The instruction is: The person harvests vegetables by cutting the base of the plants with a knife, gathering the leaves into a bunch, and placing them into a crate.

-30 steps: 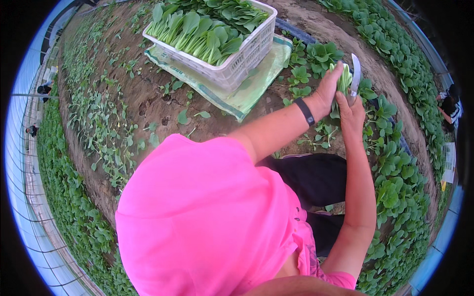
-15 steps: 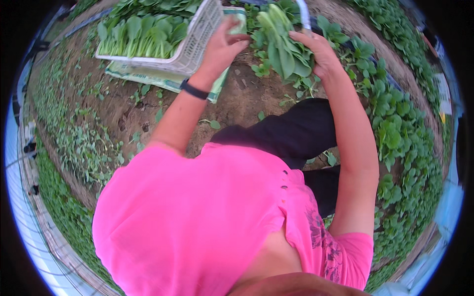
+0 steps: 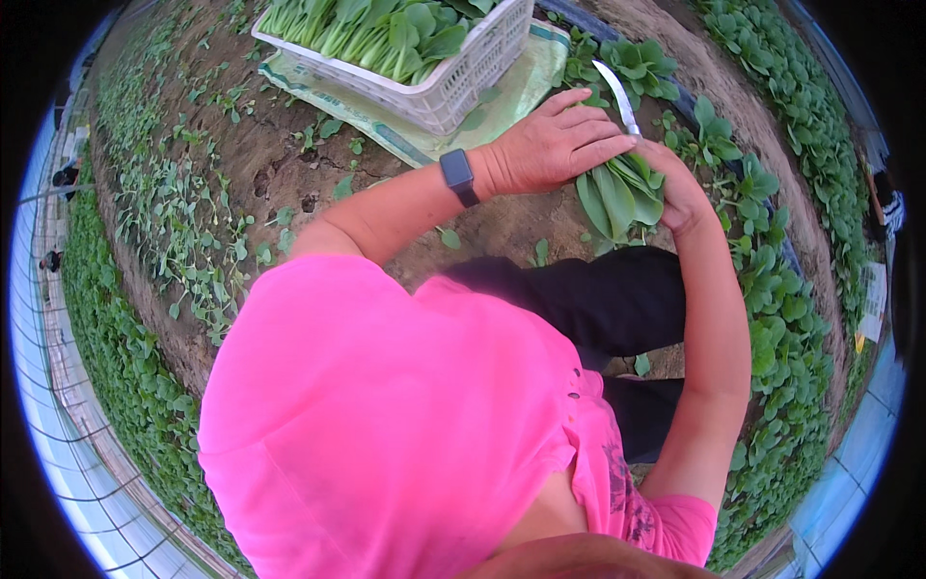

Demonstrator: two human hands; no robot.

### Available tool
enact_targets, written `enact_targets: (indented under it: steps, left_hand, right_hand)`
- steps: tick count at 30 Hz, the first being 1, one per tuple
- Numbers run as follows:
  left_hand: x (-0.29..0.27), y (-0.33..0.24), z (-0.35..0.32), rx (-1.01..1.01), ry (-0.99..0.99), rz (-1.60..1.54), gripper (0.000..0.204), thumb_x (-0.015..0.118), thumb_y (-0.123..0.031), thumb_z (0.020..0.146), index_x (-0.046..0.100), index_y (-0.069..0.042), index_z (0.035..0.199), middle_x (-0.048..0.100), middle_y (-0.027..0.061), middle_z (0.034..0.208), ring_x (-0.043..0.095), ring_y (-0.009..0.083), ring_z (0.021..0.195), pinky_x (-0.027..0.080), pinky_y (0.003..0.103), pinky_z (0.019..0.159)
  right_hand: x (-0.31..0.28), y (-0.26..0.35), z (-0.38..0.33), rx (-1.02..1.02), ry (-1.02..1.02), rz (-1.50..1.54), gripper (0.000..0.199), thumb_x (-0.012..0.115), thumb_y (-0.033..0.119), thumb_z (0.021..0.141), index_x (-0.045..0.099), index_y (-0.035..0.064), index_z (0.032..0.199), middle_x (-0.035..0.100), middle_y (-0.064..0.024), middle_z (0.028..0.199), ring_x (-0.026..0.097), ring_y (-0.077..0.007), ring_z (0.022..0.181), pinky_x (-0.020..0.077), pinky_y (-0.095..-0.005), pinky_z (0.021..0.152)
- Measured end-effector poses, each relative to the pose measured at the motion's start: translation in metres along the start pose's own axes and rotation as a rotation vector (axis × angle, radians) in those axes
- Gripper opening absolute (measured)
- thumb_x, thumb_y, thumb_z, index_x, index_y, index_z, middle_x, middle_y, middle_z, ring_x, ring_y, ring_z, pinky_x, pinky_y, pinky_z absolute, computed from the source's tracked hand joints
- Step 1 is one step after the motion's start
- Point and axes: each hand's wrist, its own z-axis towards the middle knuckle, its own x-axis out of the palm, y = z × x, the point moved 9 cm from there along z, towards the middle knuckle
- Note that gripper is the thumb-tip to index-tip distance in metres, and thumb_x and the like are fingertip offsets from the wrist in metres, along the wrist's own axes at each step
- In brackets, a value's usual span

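A bunch of leafy greens like bok choy [image 3: 617, 200] is between my two hands, its leaves pointing toward me. My left hand [image 3: 555, 145], a dark watch on its wrist, lies across the stem end with its fingers over the bunch; the stems are hidden beneath. My right hand [image 3: 678, 188] is closed at the right side of the bunch and also holds a curved harvesting knife [image 3: 620, 96]. The knife's blade points up and away, past my left fingertips. Most of its handle is hidden.
A white plastic crate [image 3: 446, 104] of cut greens [image 3: 386, 37] stands on a pale green sack [image 3: 526, 82] at the far left. Growing greens [image 3: 786, 289] line the right side, beside a dark hose [image 3: 683, 101]. Small weeds [image 3: 183, 232] cover soil on the left.
My left hand has come from beside the crate onto the greens. The bunch has been turned, its stems now covered by my hand. The view has shifted, showing more of the knife.
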Motion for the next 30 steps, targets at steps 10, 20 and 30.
enact_targets:
  steps: [10, 20, 30]
  left_hand:
    - [-0.057, 0.111, -0.050, -0.478, -0.082, -0.086, 0.074, 0.079, -0.014, 0.060, 0.051, -0.007, 0.127, 0.060, 0.0101, 0.109, 0.058, 0.0286, 0.097, 0.043, 0.037, 0.093]
    - [-0.181, 0.396, -0.209, -1.166, -0.250, 0.393, 0.068, 0.076, -0.024, 0.066, 0.044, -0.002, 0.123, 0.065, 0.0207, 0.103, 0.063, 0.0350, 0.096, 0.051, 0.042, 0.081]
    - [-0.015, 0.491, -0.306, -1.452, 0.576, 0.461, 0.089, 0.062, -0.059, 0.072, 0.021, -0.027, 0.145, 0.014, 0.0213, 0.152, 0.022, 0.0438, 0.136, 0.020, 0.060, 0.106]
  right_hand:
    - [-0.012, 0.011, 0.001, 0.033, -0.083, 0.034, 0.029, 0.050, 0.027, 0.096, 0.053, -0.0015, 0.101, 0.056, -0.0261, 0.122, 0.058, -0.0344, 0.111, 0.0600, -0.0381, 0.070]
    - [-0.067, 0.014, -0.021, -0.003, -0.362, -0.027, 0.024, 0.054, 0.027, 0.094, 0.052, 0.0037, 0.102, 0.062, -0.0218, 0.113, 0.065, -0.0258, 0.097, 0.0574, -0.0267, 0.056]
    - [-0.090, -0.005, -0.018, 0.116, -0.508, -0.069, 0.023, 0.059, 0.028, 0.091, 0.053, 0.0060, 0.096, 0.064, -0.0181, 0.109, 0.066, -0.0211, 0.086, 0.0537, -0.0252, 0.052]
